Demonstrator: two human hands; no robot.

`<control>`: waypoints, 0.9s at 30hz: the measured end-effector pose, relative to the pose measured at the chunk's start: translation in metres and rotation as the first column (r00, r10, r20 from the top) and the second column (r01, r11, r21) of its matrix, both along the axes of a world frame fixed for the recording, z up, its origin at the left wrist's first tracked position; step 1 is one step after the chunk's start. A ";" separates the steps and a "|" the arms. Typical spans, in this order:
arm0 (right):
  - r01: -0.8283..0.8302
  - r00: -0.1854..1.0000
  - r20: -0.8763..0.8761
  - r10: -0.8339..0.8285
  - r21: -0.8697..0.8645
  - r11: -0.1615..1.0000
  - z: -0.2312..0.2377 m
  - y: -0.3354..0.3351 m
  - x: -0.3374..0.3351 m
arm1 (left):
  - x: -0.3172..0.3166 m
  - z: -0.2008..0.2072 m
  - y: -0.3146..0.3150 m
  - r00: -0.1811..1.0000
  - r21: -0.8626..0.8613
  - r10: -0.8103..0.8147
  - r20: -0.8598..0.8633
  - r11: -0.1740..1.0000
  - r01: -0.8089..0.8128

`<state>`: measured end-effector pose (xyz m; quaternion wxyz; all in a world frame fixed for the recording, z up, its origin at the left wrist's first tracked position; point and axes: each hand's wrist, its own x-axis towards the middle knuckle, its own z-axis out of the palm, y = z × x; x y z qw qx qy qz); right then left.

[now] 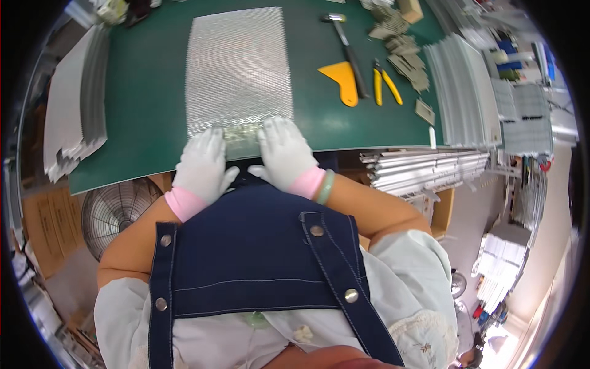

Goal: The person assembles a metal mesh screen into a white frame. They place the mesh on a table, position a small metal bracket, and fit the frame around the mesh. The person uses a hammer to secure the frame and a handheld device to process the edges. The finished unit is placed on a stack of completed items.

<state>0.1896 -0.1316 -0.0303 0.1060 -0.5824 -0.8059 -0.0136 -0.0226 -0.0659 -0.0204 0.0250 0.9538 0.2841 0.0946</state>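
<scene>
A silver mesh sheet (238, 67) with a fine honeycomb-like pattern lies lengthwise on a green worktop (144, 80). Its near end reaches almost to the table's front edge, where a shiny, see-through strip shows between my hands. My left hand (203, 161), in a white glove with a pink cuff, rests flat on the sheet's near left corner, thumb apart. On the near right corner lies my right hand (284, 152), gloved alike, its fingers stretched forward and its thumb spread inward. Neither hand grips anything visible; the fingertips press on the sheet.
Right of the sheet lie a hammer (347, 52), a yellow scraper (344, 80) and yellow-handled pliers (386, 83). Beyond them are small grey-brown pieces (405, 55). Panel stacks stand at the left (77, 92) and right (464, 92). A fan (120, 212) stands below the table's left.
</scene>
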 end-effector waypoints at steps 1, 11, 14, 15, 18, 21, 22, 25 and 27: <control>-0.012 0.999 0.047 0.011 0.006 1.000 0.011 0.004 0.001 | 0.002 0.007 0.002 1.000 -0.070 -0.001 0.022 0.998 0.003; 0.889 0.458 -0.111 -0.882 0.064 0.453 0.000 -0.029 0.336 | 0.015 0.039 -0.017 0.924 -0.210 0.132 0.358 0.976 -0.058; 0.748 0.630 0.047 -0.775 -0.305 0.589 0.012 -0.055 0.358 | -0.011 0.029 -0.036 0.841 -0.149 0.236 0.486 0.971 -0.186; 0.687 0.675 -0.014 -0.738 -0.354 0.635 0.017 -0.064 0.357 | -0.025 0.019 -0.040 0.855 -0.429 0.336 0.394 0.890 -0.152; 0.664 0.739 0.155 -0.656 -0.333 0.670 0.028 -0.092 0.333 | -0.022 0.022 -0.058 0.565 -0.952 0.798 -0.212 -0.037 -0.305; 0.670 0.718 0.414 -0.560 -0.194 0.716 0.040 -0.113 0.287 | -0.019 -0.005 -0.038 0.492 -0.966 0.837 -0.238 -0.258 -0.029; 0.677 0.720 0.335 -0.608 -0.145 0.722 0.027 -0.119 0.289 | -0.020 -0.030 -0.030 0.476 -0.967 0.857 -0.197 -0.251 0.052; 0.585 0.811 0.059 -0.582 -0.069 0.808 0.022 -0.139 0.278 | -0.013 -0.035 -0.029 0.410 -0.959 0.904 -0.120 -0.213 0.187; 0.697 0.589 -0.461 -0.664 -0.125 0.706 0.033 -0.134 0.227 | -0.010 -0.041 -0.037 0.321 -0.957 0.946 -0.045 -0.132 0.257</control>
